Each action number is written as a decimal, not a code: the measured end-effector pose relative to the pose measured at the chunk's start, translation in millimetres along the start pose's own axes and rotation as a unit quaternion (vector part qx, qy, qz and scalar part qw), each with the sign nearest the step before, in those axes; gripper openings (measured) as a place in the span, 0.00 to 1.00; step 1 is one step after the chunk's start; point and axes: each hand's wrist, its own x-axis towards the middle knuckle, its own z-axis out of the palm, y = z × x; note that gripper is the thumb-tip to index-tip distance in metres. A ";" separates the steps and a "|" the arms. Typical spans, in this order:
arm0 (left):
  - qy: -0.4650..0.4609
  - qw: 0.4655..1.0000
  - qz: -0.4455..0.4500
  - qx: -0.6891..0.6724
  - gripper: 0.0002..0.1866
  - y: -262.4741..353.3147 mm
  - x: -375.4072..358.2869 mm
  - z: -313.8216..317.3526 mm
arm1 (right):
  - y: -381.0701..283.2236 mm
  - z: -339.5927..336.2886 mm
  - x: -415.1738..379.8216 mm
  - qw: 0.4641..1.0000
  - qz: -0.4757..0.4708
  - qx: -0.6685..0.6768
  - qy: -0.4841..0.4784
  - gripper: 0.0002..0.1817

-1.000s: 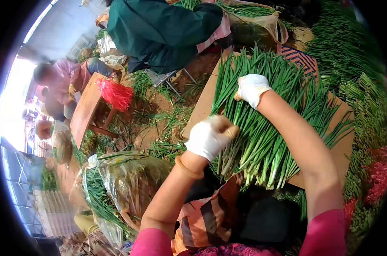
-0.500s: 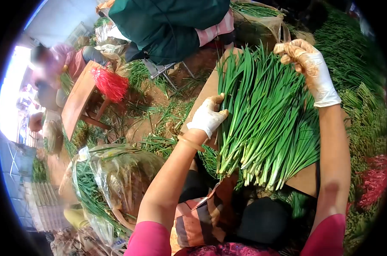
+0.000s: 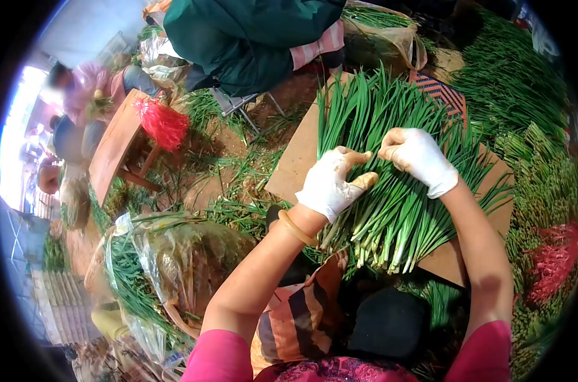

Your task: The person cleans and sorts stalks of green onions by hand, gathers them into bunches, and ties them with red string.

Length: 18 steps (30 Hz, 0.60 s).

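Observation:
A wide bunch of garlic chives (image 3: pixel 391 210), with long green leaves and pale stem ends, lies spread over a brown board (image 3: pixel 295 172) in front of me. The pale cut ends point toward my body. My left hand (image 3: pixel 337 181), in a stained white glove, is over the left part of the bunch, with thumb and fingers apart. Close to its right, my right hand (image 3: pixel 419 156), also gloved, is above the middle leaves. Its fingers are curled together in a pinch, and whatever may be between them is hidden.
More chives (image 3: pixel 518 76) are heaped along the right, with red ties (image 3: pixel 556 261) on them. A plastic bag of chives (image 3: pixel 174 261) stands at left. Beyond it are a wooden bench (image 3: pixel 114 146) with red strips (image 3: pixel 163 124) and a person in dark green (image 3: pixel 251 44).
My right hand has come from the upper right, down and left over the chives, its fingers now pinched. My left hand has moved right, from the bunch's edge onto it.

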 end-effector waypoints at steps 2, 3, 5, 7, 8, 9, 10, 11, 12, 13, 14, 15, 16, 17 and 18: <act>-0.034 0.997 -0.052 -0.047 0.19 10.2 -0.2 2.8 | -5.8 -3.2 -4.0 0.974 0.018 0.224 -0.028 0.06; -0.047 0.996 -0.054 -0.048 0.19 12.0 0.7 5.5 | -21.0 -6.1 -9.8 0.966 0.003 0.257 -0.033 0.05; -0.056 0.989 -0.048 -0.129 0.17 -2.5 -2.1 21.6 | -32.2 -11.3 -13.4 0.944 -0.050 0.324 -0.029 0.04; -0.048 0.965 -0.093 -0.238 0.16 -4.4 -3.9 24.5 | -33.0 -26.1 -8.5 0.930 -0.106 0.347 0.058 0.07; -0.036 0.941 -0.141 -0.306 0.15 -0.6 -6.6 20.7 | -24.8 -30.8 2.0 0.948 -0.110 0.288 0.081 0.06; -0.023 0.909 -0.187 -0.371 0.15 2.1 -9.7 17.4 | -12.1 -31.9 14.5 0.961 -0.113 0.228 0.104 0.06; -0.001 0.885 -0.192 -0.424 0.14 0.1 -13.4 17.2 | -1.8 -29.3 22.9 0.986 -0.096 0.109 0.085 0.05; 0.004 0.889 -0.197 -0.413 0.14 -2.0 -15.1 16.7 | 9.0 -22.4 24.9 0.977 -0.143 -0.095 0.125 0.06; 0.009 0.893 -0.202 -0.403 0.14 -2.0 -15.6 14.4 | 17.1 -13.0 29.3 0.955 -0.196 -0.183 0.124 0.06; 0.014 0.896 -0.207 -0.392 0.14 -2.4 -15.3 12.3 | 23.3 -2.7 34.1 0.923 -0.247 -0.269 0.122 0.06; 0.017 0.895 -0.223 -0.386 0.14 -4.1 -12.3 10.4 | 29.2 7.7 39.8 0.915 -0.241 -0.309 0.102 0.05; 0.020 0.915 -0.237 -0.325 0.14 -3.6 -5.9 9.3 | 32.1 17.5 44.5 0.905 -0.234 -0.347 0.081 0.05; 0.022 0.931 -0.251 -0.263 0.15 -2.6 2.6 7.6 | 34.8 23.2 53.6 0.891 -0.242 -0.381 0.055 0.05; 0.023 0.944 -0.263 -0.199 0.15 -3.3 10.7 7.0 | 40.6 24.4 55.6 0.886 -0.254 -0.384 0.060 0.04; 0.053 0.944 -0.209 -0.248 0.17 -10.0 18.7 8.9 | 35.0 22.1 54.7 0.880 -0.266 -0.388 0.064 0.03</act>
